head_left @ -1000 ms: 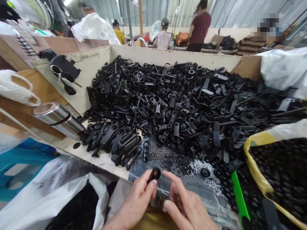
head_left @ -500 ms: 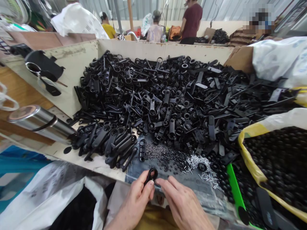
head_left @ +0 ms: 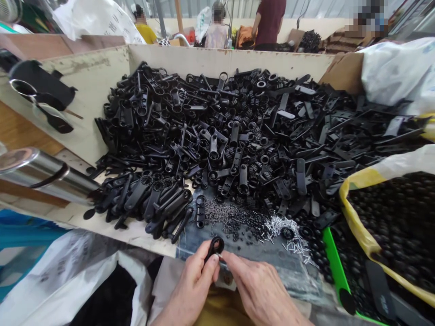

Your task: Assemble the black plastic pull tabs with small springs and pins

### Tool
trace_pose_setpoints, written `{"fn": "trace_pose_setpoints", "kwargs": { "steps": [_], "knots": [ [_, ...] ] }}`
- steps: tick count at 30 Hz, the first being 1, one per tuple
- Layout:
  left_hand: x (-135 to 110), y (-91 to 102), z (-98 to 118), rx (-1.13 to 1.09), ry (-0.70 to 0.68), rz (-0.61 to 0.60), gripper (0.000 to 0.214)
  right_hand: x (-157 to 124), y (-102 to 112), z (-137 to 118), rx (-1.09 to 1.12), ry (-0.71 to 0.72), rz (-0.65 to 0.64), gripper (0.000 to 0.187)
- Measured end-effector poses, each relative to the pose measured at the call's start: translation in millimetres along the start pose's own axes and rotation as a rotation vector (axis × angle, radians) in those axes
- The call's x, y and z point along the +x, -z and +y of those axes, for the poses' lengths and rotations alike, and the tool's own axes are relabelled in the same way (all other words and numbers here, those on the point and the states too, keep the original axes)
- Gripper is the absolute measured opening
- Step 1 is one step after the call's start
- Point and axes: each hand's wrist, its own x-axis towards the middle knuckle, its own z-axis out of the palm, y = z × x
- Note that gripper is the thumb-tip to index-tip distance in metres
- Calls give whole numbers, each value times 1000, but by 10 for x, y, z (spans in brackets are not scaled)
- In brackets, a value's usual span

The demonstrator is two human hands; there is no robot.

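Left hand [head_left: 195, 283] gripping a black plastic loop part [head_left: 216, 246]
Closed fingers hold it above a dark plastic sheet [head_left: 261, 256]; the right hand [head_left: 260, 290] sits just beside it, partly open, any grip hidden.

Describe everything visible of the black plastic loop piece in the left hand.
The black plastic loop piece looks moulded, with a dull finish and an open oval loop at its upper end. Its narrower body runs down and tilts into the left hand, whose fingers hide its lower end. It is held up above the dark sheet, touching nothing else that can be seen. The right hand's fingertips come very close to it, but whether they touch it cannot be told.
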Motion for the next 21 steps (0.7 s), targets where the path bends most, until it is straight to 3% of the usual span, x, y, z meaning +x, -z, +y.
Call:
{"fn": "trace_pose_setpoints", "kwargs": {
  "steps": [9,12,17,21],
  "knots": [
    [30,-69,8,93,-35,80,43,64,-3,-53,-229,-81,-88,46],
    [52,-85,-54,135,-55,153,44,89,-40,-92,-314,-89,-87,37],
    [104,-32,-176,174,-53,184,38,124,-73,-185,-375,-30,25,19],
    [134,18,-177,222,-69,217,35,215,2,-313,-430,-12,-41,10]
  ]
}}
